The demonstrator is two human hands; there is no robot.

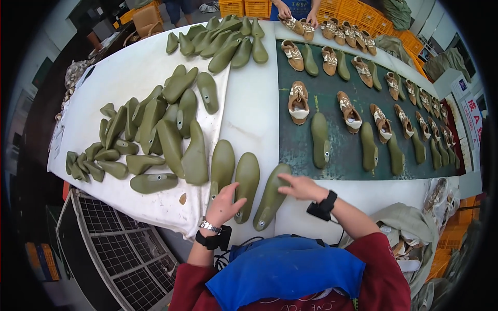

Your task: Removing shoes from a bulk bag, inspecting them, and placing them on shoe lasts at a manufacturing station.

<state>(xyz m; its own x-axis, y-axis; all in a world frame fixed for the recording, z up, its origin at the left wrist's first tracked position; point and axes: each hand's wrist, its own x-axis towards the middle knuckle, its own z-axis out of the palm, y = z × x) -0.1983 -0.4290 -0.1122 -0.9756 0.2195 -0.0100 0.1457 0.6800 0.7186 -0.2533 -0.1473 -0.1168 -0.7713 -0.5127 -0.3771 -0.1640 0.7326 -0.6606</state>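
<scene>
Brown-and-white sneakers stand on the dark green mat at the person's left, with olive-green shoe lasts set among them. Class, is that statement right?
Not quite: the side is wrong. The head view shows the brown-and-white sneakers on the dark green mat at the person's right, with olive-green shoe lasts set among them.

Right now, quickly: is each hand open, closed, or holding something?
Left hand: open, over a green shoe last; contact unclear.
Right hand: open, fingers over another shoe last; no closed grip visible.
</scene>
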